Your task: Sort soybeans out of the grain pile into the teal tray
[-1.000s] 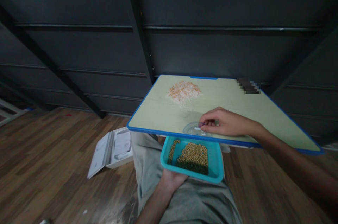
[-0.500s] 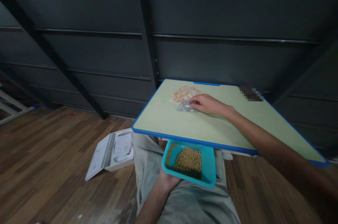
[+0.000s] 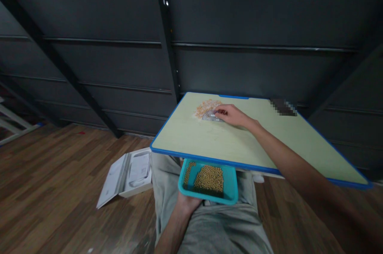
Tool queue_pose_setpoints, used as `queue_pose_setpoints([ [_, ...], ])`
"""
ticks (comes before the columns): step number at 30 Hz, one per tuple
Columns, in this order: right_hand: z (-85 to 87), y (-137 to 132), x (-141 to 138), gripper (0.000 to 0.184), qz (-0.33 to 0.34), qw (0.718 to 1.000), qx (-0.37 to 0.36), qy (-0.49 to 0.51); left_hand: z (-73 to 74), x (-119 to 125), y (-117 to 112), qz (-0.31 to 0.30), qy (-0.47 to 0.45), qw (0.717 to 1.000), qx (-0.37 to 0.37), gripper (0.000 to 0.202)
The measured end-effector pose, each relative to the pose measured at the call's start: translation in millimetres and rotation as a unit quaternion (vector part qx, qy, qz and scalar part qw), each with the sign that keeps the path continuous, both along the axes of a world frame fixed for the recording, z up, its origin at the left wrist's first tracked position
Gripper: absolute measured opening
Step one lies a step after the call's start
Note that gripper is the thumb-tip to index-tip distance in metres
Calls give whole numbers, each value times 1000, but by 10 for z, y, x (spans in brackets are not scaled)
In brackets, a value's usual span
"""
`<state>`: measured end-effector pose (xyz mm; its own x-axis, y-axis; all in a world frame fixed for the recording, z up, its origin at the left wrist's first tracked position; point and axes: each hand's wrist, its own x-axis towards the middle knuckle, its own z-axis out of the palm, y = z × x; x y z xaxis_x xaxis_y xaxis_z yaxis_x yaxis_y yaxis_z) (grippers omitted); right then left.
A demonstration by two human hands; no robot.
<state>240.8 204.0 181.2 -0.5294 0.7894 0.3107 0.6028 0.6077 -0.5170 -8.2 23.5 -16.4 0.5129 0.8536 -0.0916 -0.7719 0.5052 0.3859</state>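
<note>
My left hand (image 3: 188, 203) supports a turquoise plastic tray (image 3: 231, 182) from below at its near left corner, just under the table's front edge. Small round golden beads (image 3: 208, 178) fill the middle of the tray, with a thin line of them along its left side. Over the tabletop, my right hand (image 3: 235, 115) has its fingers closed on a small clear plastic bag (image 3: 209, 117). Whether anything is inside this bag I cannot tell. Right behind it lies a pile of clear bags with orange-gold beads (image 3: 206, 106), partly covered by my fingers.
The pale green table (image 3: 191, 134) has a blue rim. A dark, blurred-out object (image 3: 283, 107) lies at its back right. An opened white box (image 3: 139, 170) stands on the wooden floor to the left. A dark panelled wall (image 3: 257, 66) rises behind the table.
The tray in my left hand has shifted slightly left and up. My right hand and the plastic bag have moved a little farther back, closer into the pile.
</note>
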Motion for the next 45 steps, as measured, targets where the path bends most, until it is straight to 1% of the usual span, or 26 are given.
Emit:
queue_pose_setpoints([
  [1, -28, 16, 2, 24, 5, 1000, -3, 28, -10, -3, 6, -1, -8, 1000, 3, 47],
  [3, -89, 58, 3, 26, -10, 996, 14, 91, -47, -11, 19, -5, -28, 999, 15, 47],
  [6, -183, 135, 5, 25, -72, 981, 92, 155, -115, -24, 40, -15, -59, 998, 33, 48],
  [8, -237, 183, 22, 24, -111, 970, 144, 161, -143, -31, 52, -20, -71, 997, 32, 50],
  [10, -280, 223, 57, 23, -139, 962, 179, 152, -144, -33, 60, -20, -70, 997, 15, 53],
  [14, -339, 280, 155, 24, -174, 953, 211, 133, -79, -24, 70, -13, -50, 998, -22, 55],
  [16, -358, 302, 193, 26, -184, 950, 221, 122, -46, -18, 72, -13, -46, 998, -32, 50],
  [19, -378, 326, 212, 27, -177, 951, 222, 124, -25, -17, 63, 0, -36, 998, -43, 38],
  [21, -386, 335, 204, 28, -166, 955, 210, 130, -23, -21, 53, 12, -18, 998, -54, 36],
  [24, -392, 337, 180, 27, -154, 960, 194, 133, -17, -27, 46, 15, 13, 998, -66, 37],
  [30, -405, 324, 126, 24, -140, 966, 178, 124, -28, -30, 58, 10, 25, 999, -43, 42],
  [33, -422, 329, 92, 24, -142, 968, 170, 118, -68, -34, 52, 1, 5, 1000, -22, 47],
  [39, -454, 332, 57, 29, -136, 972, 167, 93, -130, -35, 65, -24, -69, 997, 21, 55],
  [42, -454, 318, 56, 29, -128, 973, 171, 87, -132, -32, 81, -35, -88, 995, 25, 56],
  [45, -445, 309, 50, 28, -122, 974, 171, 82, -113, -26, 90, -39, -95, 995, 13, 56],
])
